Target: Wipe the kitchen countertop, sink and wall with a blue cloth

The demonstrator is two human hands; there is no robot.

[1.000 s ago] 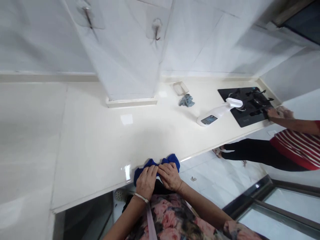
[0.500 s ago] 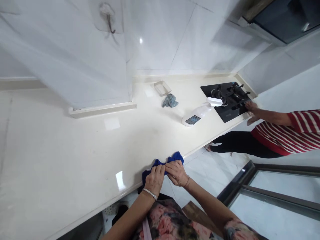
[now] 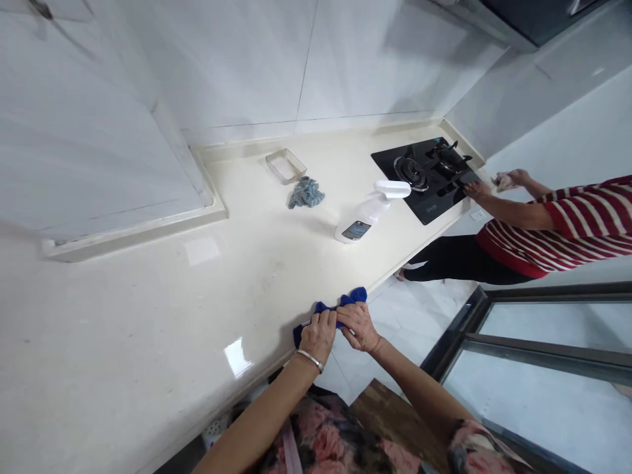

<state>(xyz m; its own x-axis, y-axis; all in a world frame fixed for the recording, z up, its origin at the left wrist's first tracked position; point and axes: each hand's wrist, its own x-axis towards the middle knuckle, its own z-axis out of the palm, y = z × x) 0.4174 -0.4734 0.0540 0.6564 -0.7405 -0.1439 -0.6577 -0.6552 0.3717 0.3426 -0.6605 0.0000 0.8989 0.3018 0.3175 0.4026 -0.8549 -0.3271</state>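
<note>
Together, our left hand (image 3: 318,334) and right hand (image 3: 359,322) grip a bunched blue cloth (image 3: 357,295) at the front edge of the pale counter (image 3: 162,316), side by side with fingers curled over it. Further along the counter we see a white spray bottle (image 3: 364,217), a crumpled rag (image 3: 306,193) just beside a small clear tray (image 3: 286,166), and a black stove (image 3: 428,209). To our right, a person in a striped shirt (image 3: 587,220) has one hand at the stove's edge.
</note>
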